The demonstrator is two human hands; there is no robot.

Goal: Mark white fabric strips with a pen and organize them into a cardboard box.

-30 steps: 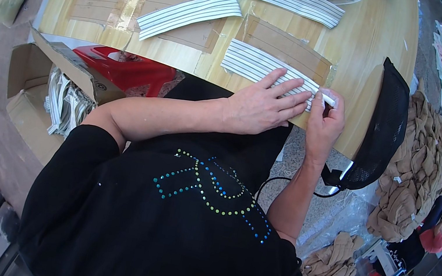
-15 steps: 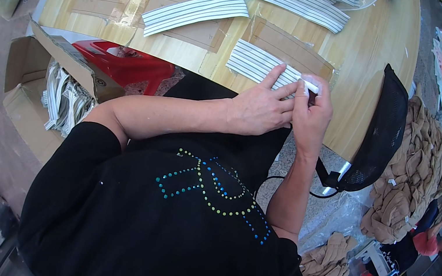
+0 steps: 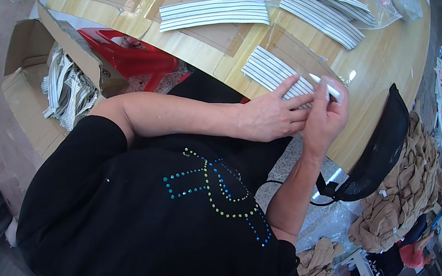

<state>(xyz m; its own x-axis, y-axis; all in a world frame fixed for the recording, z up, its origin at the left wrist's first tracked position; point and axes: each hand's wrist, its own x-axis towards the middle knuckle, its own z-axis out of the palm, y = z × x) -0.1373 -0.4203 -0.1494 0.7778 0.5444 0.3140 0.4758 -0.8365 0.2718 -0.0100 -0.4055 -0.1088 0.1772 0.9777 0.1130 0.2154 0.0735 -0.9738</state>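
Note:
A white pen-like marker (image 3: 332,91) sits in the pinch of my right hand (image 3: 325,121), its pointed tip up and to the left. Beneath it, a white strip of fabric with dark stripes (image 3: 271,71) lies near the table's front edge. My left hand (image 3: 272,116) rests on that strip's near right part, fingers stretched and apart, close beside the right hand. Just behind the strip, a brown cardboard template (image 3: 301,51) is taped to the table. A second striped strip (image 3: 216,14) lies farther left across another cardboard template (image 3: 224,37).
More striped strips (image 3: 319,16) are heaped at the back by clear plastic. A black mesh item (image 3: 376,147) hangs at the table's right edge. Left of me, an open cardboard box (image 3: 17,102) holds striped pieces beside a red stool (image 3: 144,68). Brown garments (image 3: 400,193) are piled right.
The marker has tilted, its tip now lifted and pointing left, and my right hand has turned with it. My left hand stays on the strip. The whole view has shifted slightly.

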